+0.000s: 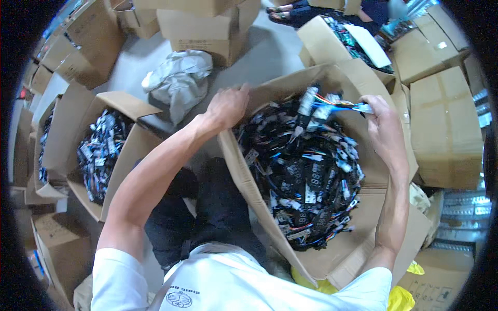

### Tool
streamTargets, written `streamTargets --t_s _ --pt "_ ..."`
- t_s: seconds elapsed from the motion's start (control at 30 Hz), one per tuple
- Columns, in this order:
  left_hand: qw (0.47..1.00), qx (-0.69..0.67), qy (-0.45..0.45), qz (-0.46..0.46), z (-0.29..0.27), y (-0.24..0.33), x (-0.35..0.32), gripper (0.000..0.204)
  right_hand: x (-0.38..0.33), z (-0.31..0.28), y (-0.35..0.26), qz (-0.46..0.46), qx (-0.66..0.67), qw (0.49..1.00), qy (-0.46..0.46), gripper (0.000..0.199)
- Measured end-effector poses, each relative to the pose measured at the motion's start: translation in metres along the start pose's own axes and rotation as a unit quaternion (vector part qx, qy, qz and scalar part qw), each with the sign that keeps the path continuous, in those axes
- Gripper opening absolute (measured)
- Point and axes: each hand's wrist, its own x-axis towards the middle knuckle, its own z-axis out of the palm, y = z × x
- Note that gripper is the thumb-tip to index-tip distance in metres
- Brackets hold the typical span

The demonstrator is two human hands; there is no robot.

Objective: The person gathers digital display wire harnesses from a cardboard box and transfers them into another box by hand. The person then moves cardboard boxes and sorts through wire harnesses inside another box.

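My right hand (384, 122) is closed on one end of a wire harness (340, 105) with coloured wires and pale ends. The harness is held over the far part of a large open cardboard box (244, 171). Inside that box lies a heap of black wired parts (306, 176), some with small display panels and white connectors. My left hand (228, 107) is at the box's far left rim, its fingers curled and smeared by motion. Whether it touches the rim I cannot tell.
To the left stands another open carton (122, 179) with similar wired parts. Crumpled whitish sheeting (181, 78) lies on the floor ahead. A carton of green boards (316, 44) stands at the far right, near another person's feet (280, 14). Stacked cartons (443, 129) line the right side.
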Motion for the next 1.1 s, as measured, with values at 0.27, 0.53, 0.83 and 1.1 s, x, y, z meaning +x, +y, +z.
streamTargets --t_s 0.27,0.53,0.83,1.1 --pt "0.880 -0.446 -0.015 0.162 -0.030 0.133 0.019 0.043 0.023 -0.017 -0.073 -0.104 0.098 0.981 -0.132 0.021" --pt "0.668 -0.712 0.212 0.041 -0.096 0.033 0.028 0.036 0.013 0.075 0.053 0.133 0.158 0.963 -0.175 0.034" --pt "0.729 -0.643 0.228 -0.052 -0.075 0.008 0.005 0.027 0.008 0.250 0.104 -0.106 -0.005 0.939 -0.328 0.076" --pt "0.779 -0.591 0.198 -0.069 -0.060 0.003 0.016 0.028 0.011 0.317 0.115 -0.113 -0.127 0.909 -0.379 0.047"
